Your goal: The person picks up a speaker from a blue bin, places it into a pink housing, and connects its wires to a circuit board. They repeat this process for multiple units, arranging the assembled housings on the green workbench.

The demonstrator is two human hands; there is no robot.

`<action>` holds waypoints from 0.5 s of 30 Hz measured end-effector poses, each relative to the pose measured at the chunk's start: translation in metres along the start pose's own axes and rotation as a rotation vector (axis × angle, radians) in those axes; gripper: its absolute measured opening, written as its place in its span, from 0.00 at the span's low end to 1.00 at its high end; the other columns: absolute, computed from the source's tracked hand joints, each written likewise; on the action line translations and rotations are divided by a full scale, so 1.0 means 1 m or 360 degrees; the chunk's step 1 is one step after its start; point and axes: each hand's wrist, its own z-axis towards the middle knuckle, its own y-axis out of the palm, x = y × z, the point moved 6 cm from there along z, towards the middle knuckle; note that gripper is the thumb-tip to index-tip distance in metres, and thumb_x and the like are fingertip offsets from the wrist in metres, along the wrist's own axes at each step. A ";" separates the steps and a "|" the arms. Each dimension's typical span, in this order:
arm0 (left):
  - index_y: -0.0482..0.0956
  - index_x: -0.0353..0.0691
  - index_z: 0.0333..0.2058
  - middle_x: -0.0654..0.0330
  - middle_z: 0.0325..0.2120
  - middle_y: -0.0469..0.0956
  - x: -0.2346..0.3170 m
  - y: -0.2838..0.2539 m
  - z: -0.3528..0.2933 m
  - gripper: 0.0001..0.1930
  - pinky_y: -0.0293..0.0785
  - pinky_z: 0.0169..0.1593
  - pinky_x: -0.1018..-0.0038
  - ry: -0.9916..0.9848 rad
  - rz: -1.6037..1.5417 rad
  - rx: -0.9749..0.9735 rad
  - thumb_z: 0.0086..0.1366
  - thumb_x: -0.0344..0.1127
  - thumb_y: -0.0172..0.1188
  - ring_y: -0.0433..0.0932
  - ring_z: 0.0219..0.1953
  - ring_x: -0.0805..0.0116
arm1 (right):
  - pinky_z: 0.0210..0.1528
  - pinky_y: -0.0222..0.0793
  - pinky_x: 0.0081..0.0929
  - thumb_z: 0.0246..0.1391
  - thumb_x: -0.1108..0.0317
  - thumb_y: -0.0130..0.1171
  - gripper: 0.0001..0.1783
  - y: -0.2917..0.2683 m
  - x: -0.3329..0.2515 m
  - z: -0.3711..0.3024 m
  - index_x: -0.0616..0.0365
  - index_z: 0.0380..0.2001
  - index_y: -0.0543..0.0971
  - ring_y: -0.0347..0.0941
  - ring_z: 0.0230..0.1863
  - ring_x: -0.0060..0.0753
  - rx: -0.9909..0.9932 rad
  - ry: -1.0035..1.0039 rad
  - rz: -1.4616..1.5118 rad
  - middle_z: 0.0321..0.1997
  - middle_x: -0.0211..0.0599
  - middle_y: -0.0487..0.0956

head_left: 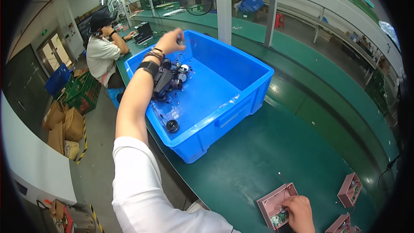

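My left hand (169,42) reaches over the far part of a large blue plastic bin (246,87). Its fingers are closed around a small greyish piece, mostly hidden. Below it, a heap of small round black speaker-like parts (166,82) with thin wires lies along the bin's left side. One round black part (172,126) sits apart in the near corner. At the lower right, my right hand (300,212) pinches inside an open pink box (272,199). A green circuit board (279,219) and thin wires show in that box; whatever the fingertips grip is hidden.
More pink boxes with boards (349,190) (339,224) lie on the green bench (241,164) to the right. A person (103,49) sits at the far left beside a black box (144,33). A metal post (223,8) rises behind the bin. Cardboard cartons (64,125) stand on the floor.
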 end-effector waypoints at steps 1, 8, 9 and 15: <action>0.75 0.45 0.43 0.54 0.36 0.80 0.012 -0.015 0.001 0.24 0.75 0.44 0.66 0.0076 -0.0137 0.0199 0.46 0.40 0.71 0.79 0.41 0.58 | 0.42 0.65 0.40 0.47 0.80 0.55 0.09 0.000 -0.001 -0.003 0.59 0.33 0.76 0.72 0.38 0.51 0.0017 0.0025 -0.0013 0.35 0.44 0.76; 0.64 0.37 0.56 0.54 0.51 0.74 0.148 -0.106 -0.100 0.19 0.70 0.49 0.74 0.0185 -0.1267 0.0103 0.69 0.37 0.49 0.74 0.46 0.70 | 0.59 0.59 0.45 0.46 0.68 0.62 0.09 0.023 0.005 -0.014 0.54 0.33 0.76 0.73 0.47 0.38 -0.0085 0.0176 0.0005 0.38 0.32 0.77; 0.64 0.36 0.57 0.52 0.51 0.74 0.177 -0.108 -0.122 0.19 0.70 0.49 0.74 0.0222 -0.1246 0.0074 0.70 0.37 0.47 0.75 0.46 0.69 | 0.61 0.56 0.46 0.46 0.69 0.61 0.09 0.027 0.003 -0.016 0.53 0.33 0.76 0.73 0.45 0.38 -0.0106 0.0171 -0.0014 0.37 0.32 0.76; 0.62 0.34 0.54 0.45 0.52 0.72 0.283 -0.027 -0.259 0.19 0.70 0.55 0.66 0.0562 -0.1991 -0.0517 0.65 0.26 0.52 0.74 0.52 0.59 | 0.64 0.52 0.50 0.44 0.71 0.60 0.08 0.022 0.005 -0.010 0.50 0.29 0.74 0.73 0.41 0.34 -0.0139 -0.0008 0.0080 0.30 0.27 0.76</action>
